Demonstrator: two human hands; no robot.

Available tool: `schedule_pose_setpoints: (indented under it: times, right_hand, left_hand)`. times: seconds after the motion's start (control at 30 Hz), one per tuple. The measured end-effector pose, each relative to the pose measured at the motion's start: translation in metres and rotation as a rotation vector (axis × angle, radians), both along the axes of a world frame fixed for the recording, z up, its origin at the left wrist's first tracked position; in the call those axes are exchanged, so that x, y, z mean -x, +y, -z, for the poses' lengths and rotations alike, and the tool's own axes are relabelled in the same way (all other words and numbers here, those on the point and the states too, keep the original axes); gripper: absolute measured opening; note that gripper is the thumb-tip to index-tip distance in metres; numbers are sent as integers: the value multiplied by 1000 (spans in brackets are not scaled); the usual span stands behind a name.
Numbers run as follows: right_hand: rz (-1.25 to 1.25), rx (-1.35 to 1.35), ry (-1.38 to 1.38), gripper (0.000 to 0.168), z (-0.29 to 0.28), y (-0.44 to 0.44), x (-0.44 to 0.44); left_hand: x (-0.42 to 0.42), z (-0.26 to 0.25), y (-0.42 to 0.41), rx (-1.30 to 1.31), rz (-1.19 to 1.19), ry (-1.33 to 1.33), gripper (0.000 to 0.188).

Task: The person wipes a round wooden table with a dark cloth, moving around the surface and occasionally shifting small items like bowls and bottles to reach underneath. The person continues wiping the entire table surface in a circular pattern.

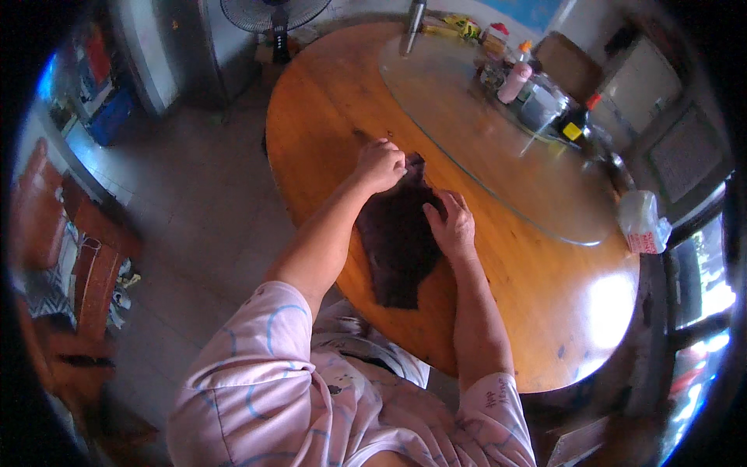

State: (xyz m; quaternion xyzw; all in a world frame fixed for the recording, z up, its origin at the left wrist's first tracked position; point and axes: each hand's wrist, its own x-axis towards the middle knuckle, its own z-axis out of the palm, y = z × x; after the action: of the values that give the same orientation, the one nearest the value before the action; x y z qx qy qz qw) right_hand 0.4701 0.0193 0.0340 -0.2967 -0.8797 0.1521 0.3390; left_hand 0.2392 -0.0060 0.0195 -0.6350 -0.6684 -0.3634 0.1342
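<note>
A dark, soft piece of cloth [400, 245] lies on the round wooden table [315, 134], near the edge closest to me. At its upper left corner is my left hand [380, 165], fingers curled with the thumb and fingertips together on the cloth, pinching its edge. My right hand [453, 225] rests at the cloth's right side, thumb and fingers spread over its edge. The far part of the cloth looks uneven and bunched between the hands. Its exact kind cannot be told.
A glass turntable [490, 146] covers the table's far part, holding a pink bottle [515, 83], a plastic container [540, 108] and other bottles. A metal flask [415, 17] stands at the back. A plastic bag [642, 225] sits at the right edge. Beyond the table stands a fan [277, 14].
</note>
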Motion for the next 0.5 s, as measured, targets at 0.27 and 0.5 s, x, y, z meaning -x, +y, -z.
schedule_pose_setpoints:
  times: [0.27, 0.5]
  right_hand:
    - [-28, 92, 110, 38, 9, 15, -5]
    - [-340, 290, 528, 54, -27, -3, 2]
  left_hand:
    - [-8, -21, -5, 5, 315, -705, 11]
    - [-38, -70, -45, 218, 791, -818, 5]
